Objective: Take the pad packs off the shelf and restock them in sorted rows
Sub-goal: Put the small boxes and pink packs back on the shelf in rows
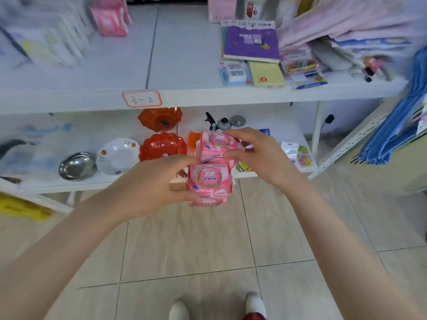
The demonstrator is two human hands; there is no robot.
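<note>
Head view: two-handed hold, clear of the shelf [231, 98].
Noted: left hand [147, 190] grips the lower packs [209, 181]; right hand [261, 155] pinches the upper pack [216, 147], likely squaring the stack.

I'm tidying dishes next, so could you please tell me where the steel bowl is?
In the head view, the steel bowl sits on the lower shelf, left of centre, directly left of the white plate.
</note>
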